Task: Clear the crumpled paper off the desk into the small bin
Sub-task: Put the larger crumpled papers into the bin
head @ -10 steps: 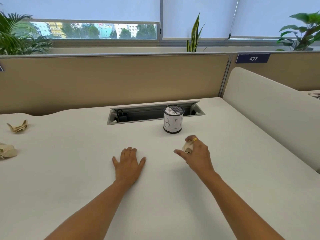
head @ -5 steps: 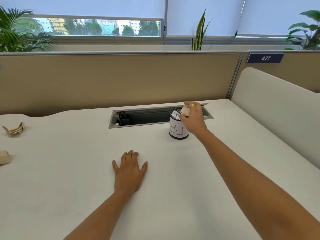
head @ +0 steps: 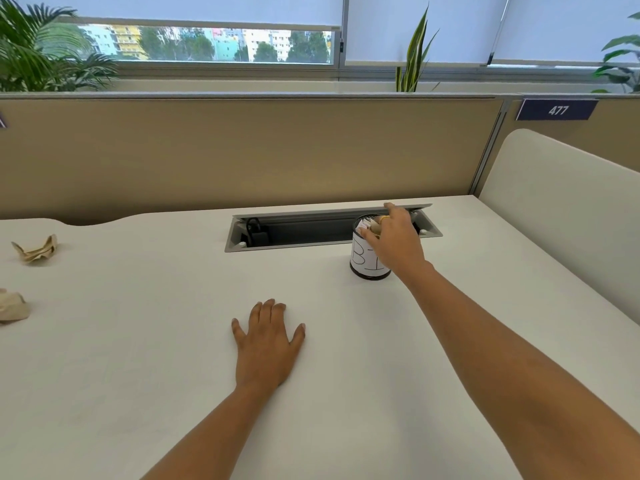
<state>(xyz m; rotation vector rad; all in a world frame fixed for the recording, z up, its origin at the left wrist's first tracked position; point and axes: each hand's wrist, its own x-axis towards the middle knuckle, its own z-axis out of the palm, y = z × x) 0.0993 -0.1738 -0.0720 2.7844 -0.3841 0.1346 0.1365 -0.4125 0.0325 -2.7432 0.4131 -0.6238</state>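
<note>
A tan wad of crumpled paper (head: pixel 374 226) sat at the mouth of the small bin (head: pixel 367 266), just beside some white scraps already inside it. The right hand (head: pixel 394 239) hung directly over the rim, palm down, with its thumb on one side of the wad and its fingers (head: pixel 390 208) reaching across the opening. A yellow ring (head: pixel 383 220) showed on one finger. Whether thumb and fingers pinched the wad or only lay against it could not be told from this angle. The bin stood upright on the white desk (head: pixel 145 341), a dark mesh cup wrapped in a white label with hand-drawn letters, partly covered by the wrist. It stood right against the front edge of a grey cable tray (head: pixel 311 233) sunk into the desktop, where a black plug sat at the tray's left end. Nearer the person, well apart from the bin, the left hand (head: pixel 266 344) rested flat on the desk, palm down, fingers straight and close together, thumb spread to the side, holding nothing. Far off at the left edge of the desk lay two more pieces: a flattened, jagged crumpled sheet (head: pixel 36 249) and, nearer, a rounder balled paper (head: pixel 12 306) cut off by the frame. A beige partition (head: pixel 242 150) ran behind the desk, a pale side divider (head: pixel 554 209) closed the right, and a dark number plate (head: pixel 557 110) read 477.
</note>
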